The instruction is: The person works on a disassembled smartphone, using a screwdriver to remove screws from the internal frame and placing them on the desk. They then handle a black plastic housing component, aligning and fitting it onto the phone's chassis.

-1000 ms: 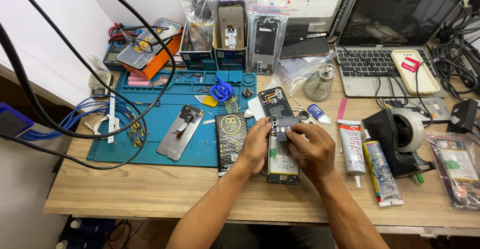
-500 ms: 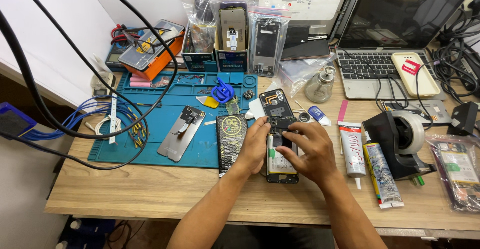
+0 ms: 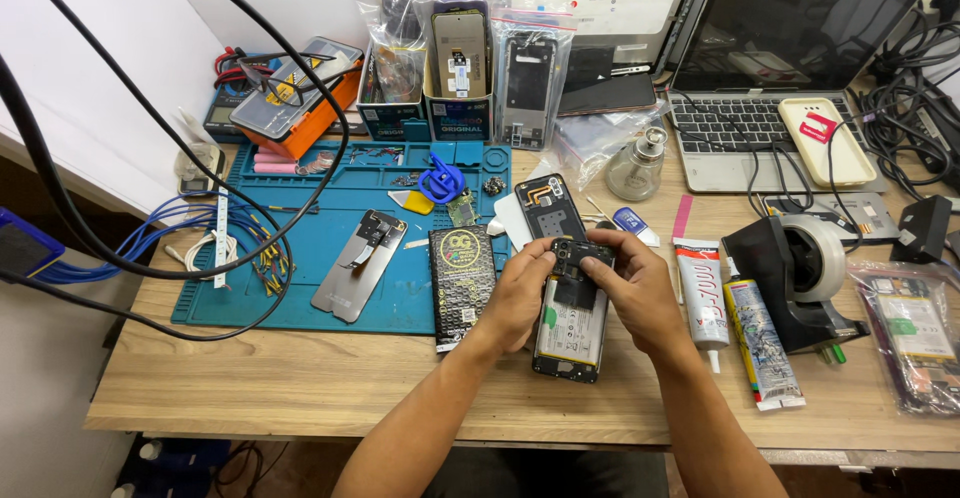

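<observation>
On the wooden worktop (image 3: 250,368) lies a blue repair mat (image 3: 300,258) with a grey metal plate (image 3: 358,264) and a black patterned box (image 3: 462,283), while a laptop (image 3: 790,68), a tape dispenser (image 3: 800,273) and two glue tubes (image 3: 705,293) sit to the right.

My left hand (image 3: 520,293) and my right hand (image 3: 632,288) both hold an open phone (image 3: 572,323) with its back off. My fingertips (image 3: 592,263) press on its top end. It sits on the wooden table (image 3: 250,388). A black box (image 3: 462,283) lies just beside my left hand, on a blue mat (image 3: 300,258). Two glue tubes (image 3: 730,318) lie near my right hand.
</observation>
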